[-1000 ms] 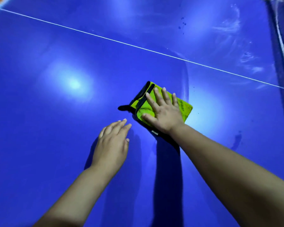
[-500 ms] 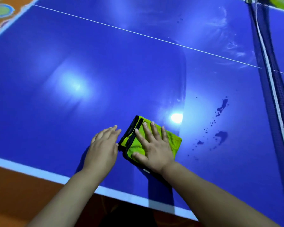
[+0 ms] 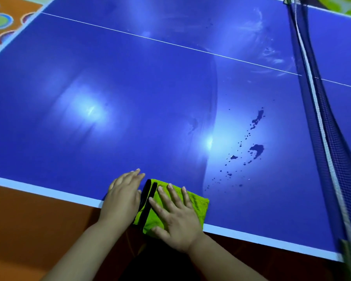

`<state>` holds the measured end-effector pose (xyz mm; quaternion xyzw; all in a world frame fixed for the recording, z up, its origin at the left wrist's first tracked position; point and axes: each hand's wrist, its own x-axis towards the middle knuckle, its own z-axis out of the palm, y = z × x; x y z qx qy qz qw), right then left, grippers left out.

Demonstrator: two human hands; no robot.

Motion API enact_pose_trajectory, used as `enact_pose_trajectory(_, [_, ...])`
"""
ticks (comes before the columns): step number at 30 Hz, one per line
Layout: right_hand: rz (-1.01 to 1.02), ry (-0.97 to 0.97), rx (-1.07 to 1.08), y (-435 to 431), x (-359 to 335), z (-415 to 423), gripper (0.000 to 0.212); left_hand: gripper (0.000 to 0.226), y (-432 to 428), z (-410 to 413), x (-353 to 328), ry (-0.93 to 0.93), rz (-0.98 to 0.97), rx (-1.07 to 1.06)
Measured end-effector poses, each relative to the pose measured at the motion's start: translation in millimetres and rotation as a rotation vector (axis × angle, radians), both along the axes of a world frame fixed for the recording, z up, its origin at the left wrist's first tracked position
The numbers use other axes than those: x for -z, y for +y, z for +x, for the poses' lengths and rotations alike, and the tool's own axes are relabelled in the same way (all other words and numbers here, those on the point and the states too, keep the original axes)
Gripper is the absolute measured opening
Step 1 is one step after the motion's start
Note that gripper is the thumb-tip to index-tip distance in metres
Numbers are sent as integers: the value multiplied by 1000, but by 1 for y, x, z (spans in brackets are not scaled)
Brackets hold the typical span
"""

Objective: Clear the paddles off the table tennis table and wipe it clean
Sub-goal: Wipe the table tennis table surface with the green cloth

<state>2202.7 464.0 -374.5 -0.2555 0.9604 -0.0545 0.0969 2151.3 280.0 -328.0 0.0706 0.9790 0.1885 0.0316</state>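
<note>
A folded lime-green cloth (image 3: 197, 203) with black trim lies at the near white edge of the blue table tennis table (image 3: 130, 88), partly hanging over it. My right hand (image 3: 174, 216) presses flat on the cloth with fingers spread. My left hand (image 3: 123, 195) rests flat on the table surface right beside the cloth's black edge. No paddles are in view.
Dark wet spots and droplets (image 3: 255, 151) sit on the table right of the cloth. The net (image 3: 320, 122) runs along the right side. A white centre line (image 3: 170, 44) crosses the far half. Orange floor (image 3: 28, 230) lies below the near edge.
My right hand has dragged the cloth toward me from the table's middle to its near edge. My left hand slid back alongside it, and the view pulled back.
</note>
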Motion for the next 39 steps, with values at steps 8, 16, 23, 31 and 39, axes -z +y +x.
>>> enact_pose_trajectory(8, [-66,9,71,21,5,-57,69,47,35,-43,-1,-71,59,-12])
enact_pose_trajectory(16, [-1,-2,210,86,9,-209,70,49,80,-118,15,-93,84,-10])
enact_pose_trajectory(23, [75,4,298,145,11,-355,76,45,138,-225,41,12,75,2])
enact_pose_trajectory(31, [82,30,340,196,15,-500,65,45,189,-332,60,109,-16,126])
enact_pose_trajectory(39, [78,29,340,226,15,-600,63,42,197,-352,68,114,-65,112])
